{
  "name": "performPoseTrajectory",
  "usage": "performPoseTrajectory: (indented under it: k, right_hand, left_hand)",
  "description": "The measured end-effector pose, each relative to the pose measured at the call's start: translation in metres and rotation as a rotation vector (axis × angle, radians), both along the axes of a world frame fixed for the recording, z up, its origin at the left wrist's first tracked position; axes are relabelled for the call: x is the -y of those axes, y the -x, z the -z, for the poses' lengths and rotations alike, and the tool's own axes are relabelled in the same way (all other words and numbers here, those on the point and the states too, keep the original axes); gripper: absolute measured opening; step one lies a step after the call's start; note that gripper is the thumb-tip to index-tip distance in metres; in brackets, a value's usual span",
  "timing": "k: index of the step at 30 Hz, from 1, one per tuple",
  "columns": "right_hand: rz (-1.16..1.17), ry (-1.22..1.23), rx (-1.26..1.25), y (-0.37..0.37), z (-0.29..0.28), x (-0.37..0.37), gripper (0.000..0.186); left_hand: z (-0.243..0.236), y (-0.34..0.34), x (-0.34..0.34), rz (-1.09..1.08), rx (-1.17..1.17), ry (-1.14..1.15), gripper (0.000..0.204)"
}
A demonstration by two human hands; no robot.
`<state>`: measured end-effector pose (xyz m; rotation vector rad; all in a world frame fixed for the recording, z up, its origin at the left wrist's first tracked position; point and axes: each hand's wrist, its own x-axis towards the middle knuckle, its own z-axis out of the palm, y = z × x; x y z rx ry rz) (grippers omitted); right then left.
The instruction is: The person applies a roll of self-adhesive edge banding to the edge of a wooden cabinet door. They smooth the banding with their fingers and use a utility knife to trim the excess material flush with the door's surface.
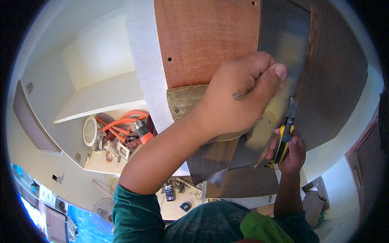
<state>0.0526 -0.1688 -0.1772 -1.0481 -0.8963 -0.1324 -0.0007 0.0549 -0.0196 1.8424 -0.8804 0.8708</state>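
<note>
My left hand is closed, thumb pressed against curled fingers, in front of a dark panel. Whatever it may grip is hidden. Behind it are a reddish-brown wood sheet with small holes and a worn greyish-brown strip. A blurred, pale yellowish band shows on the dark surface below the fist. Lower and to the right, my right hand is wrapped around a yellow and black utility knife, its tip pointing up. A thin brown sliver sticks out beside its fingers.
At left, a white shelf compartment holds orange tubing, a round white light fitting and an orange-and-black tool. Below lie a phone and a tape measure. A large brown panel rises on the right.
</note>
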Motion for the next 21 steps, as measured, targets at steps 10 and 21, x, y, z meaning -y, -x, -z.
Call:
performPoseTrajectory:
  k: [10,21]
  right_hand:
    - [0.071,-0.018,-0.073,0.001,-0.002,-0.002,0.057]
    - [0.111,-0.030,-0.164,0.003,0.007,-0.002,0.062]
  left_hand:
    - [0.002,-0.008,0.008,0.135,0.280,-0.028,0.017]
    - [0.004,-0.016,-0.002,0.130,0.428,-0.163,0.015]
